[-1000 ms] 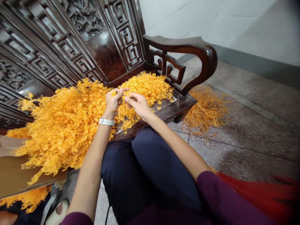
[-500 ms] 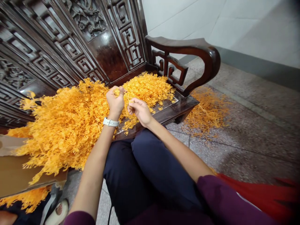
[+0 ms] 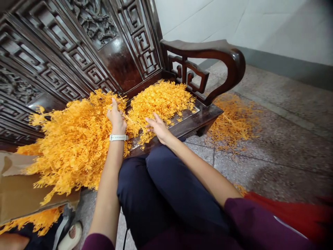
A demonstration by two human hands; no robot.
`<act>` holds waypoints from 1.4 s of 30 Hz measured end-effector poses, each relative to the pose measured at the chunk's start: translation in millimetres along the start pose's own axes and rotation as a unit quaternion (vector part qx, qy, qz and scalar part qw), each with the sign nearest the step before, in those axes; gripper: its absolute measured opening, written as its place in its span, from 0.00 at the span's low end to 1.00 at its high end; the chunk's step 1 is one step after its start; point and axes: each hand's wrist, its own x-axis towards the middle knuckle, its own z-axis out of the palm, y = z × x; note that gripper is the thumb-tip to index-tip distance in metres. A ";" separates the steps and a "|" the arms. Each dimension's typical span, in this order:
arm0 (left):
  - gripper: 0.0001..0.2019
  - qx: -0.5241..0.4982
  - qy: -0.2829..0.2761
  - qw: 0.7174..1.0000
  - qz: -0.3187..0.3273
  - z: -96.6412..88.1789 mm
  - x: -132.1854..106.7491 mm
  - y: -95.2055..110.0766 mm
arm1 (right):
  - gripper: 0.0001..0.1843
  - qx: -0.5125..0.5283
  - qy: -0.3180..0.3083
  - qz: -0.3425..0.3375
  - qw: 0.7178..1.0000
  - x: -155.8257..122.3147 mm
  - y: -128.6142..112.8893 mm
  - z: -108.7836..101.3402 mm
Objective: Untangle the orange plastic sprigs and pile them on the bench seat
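Note:
My left hand (image 3: 116,117), with a pale watch strap (image 3: 118,138) at the wrist, is at the right edge of a tall heap of orange-yellow plastic sprigs (image 3: 75,139). A thin yellow plastic stem (image 3: 132,120) sticks out from its thumb side toward the right; its index finger points up at the sprigs. My right hand (image 3: 159,129) has its fingers apart with nothing in them. It hovers over the front edge of a lower pile of small yellow plastic flower pieces (image 3: 161,100) on the dark wooden bench seat (image 3: 188,122).
A carved backrest (image 3: 121,62) and curved armrest (image 3: 203,48) bound the bench. Bare orange stems (image 3: 231,121) lie on the floor to the right. At lower left are a cardboard box (image 3: 33,194), more sprigs (image 3: 41,222) and another person's foot in a pale shoe (image 3: 71,236).
My hands were close together over the small pile. Now my left hand has moved left to the tall heap, and my right hand has opened, slightly to the right.

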 end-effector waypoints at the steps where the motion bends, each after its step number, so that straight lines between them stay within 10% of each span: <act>1: 0.21 -0.004 -0.011 1.000 -0.013 -0.8 -0.7 1.0 | 0.43 -0.010 0.001 0.015 1.000 1.1 1.4 -0.5; 10: 0.16 0.040 -0.187 0.977 -0.094 4.4 -13.7 3.2 | 0.23 -0.006 0.014 -0.081 0.997 -2.9 -6.0 -8.2; 20: 0.16 0.146 -0.418 0.885 -0.147 11.3 -33.6 11.4 | 0.19 -0.020 -0.004 -0.214 0.977 2.5 -9.1 5.4; 35: 0.13 0.068 -0.365 0.910 -0.184 12.6 -35.1 10.9 | 0.10 0.062 -0.041 -0.163 0.984 -2.0 -17.6 8.8; 42: 0.12 -0.021 -0.241 0.958 -0.154 5.7 -10.7 22.8 | 0.12 -0.003 -0.057 -0.200 0.978 -14.9 -17.6 4.2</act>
